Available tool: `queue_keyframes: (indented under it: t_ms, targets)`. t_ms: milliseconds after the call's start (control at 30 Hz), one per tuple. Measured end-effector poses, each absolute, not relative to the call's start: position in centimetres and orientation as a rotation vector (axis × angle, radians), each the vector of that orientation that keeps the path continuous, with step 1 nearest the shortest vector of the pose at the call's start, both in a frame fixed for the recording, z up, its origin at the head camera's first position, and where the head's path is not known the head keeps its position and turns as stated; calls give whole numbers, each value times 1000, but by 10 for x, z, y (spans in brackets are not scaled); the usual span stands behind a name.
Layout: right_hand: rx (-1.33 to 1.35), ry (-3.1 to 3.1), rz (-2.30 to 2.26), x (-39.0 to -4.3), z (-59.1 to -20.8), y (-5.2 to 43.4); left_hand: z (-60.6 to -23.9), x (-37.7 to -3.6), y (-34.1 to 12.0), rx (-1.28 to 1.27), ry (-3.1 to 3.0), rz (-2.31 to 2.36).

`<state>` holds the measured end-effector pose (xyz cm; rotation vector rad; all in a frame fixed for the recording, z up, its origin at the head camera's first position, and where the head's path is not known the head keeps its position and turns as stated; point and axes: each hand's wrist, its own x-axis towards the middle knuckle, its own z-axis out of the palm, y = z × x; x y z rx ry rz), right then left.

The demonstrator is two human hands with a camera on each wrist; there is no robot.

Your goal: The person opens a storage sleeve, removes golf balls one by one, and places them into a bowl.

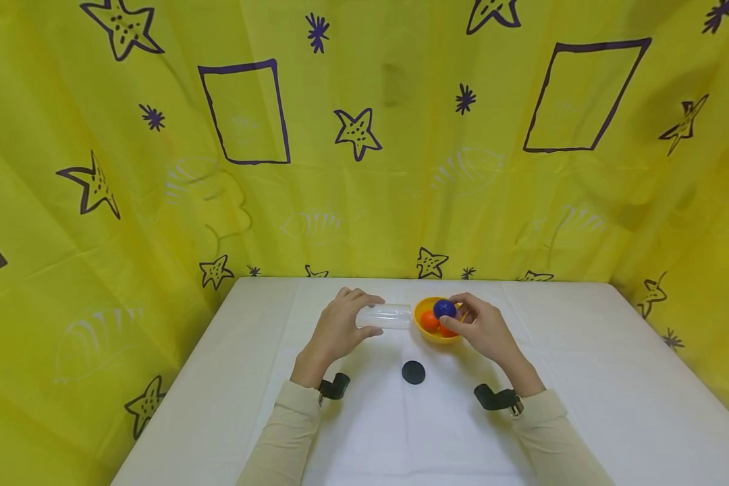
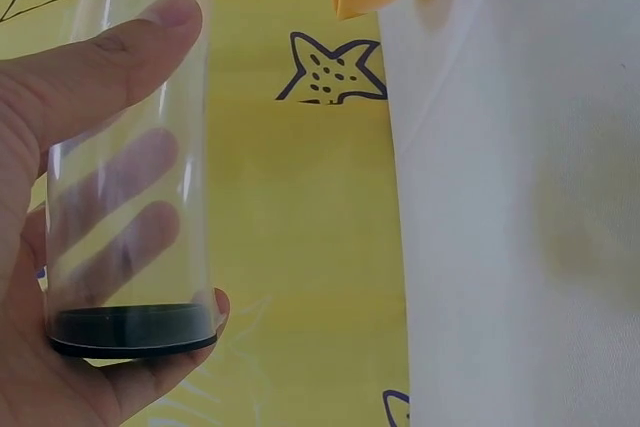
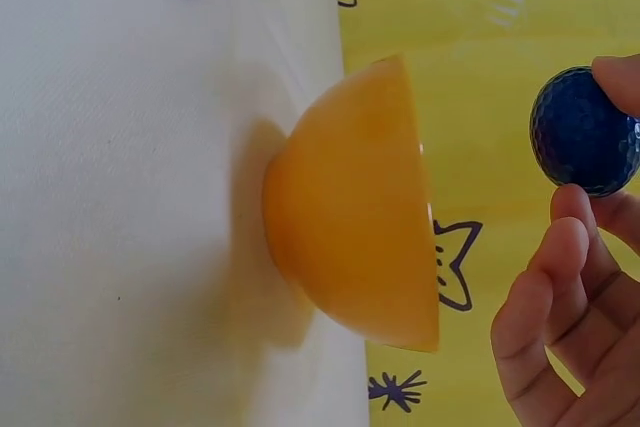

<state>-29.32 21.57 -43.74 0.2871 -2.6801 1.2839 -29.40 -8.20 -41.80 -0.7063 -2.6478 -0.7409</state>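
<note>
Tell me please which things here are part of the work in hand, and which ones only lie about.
In the work:
- clear tube, gripped by the left hand
- blue ball, pinched by the right hand
- yellow bowl with orange balls

Lying about:
- black cap, untouched on the white table
- yellow patterned curtain behind

- Tube — clear, glossy plastic, matt black base.
- Blue ball — dimpled, faint sheen.
- Bowl — smooth orange-yellow plastic.
- Counter — matt white cloth.
</note>
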Motion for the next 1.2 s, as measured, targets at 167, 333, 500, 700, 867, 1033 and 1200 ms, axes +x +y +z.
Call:
queue_keyframes:
  t_ms: [167, 333, 500, 700, 867, 1033, 1200]
  targets:
    - [299, -2682, 1305, -295, -441, 217, -417, -293, -82, -702, -2654, -747]
    - [295, -2702, 1315, -296, -446, 218, -417, -293, -82, -701, -2654, -745]
    - [288, -2736, 1295, -297, -452, 217, -418, -293, -82, -698, -2659, -744]
    - [275, -2788, 1231, -299, -456, 215, -418, -293, -82, -693, -2659, -740]
    - [250, -2827, 1181, -299, -458, 214, -417, -293, -82, -698, -2662, -741]
    - [227, -2858, 1114, -300, -460, 212, -416, -292, -82, -695, -2666, -746]
    - [226, -2876, 1051, -301, -464, 210, -417, -292, -83, -694, -2665, -751]
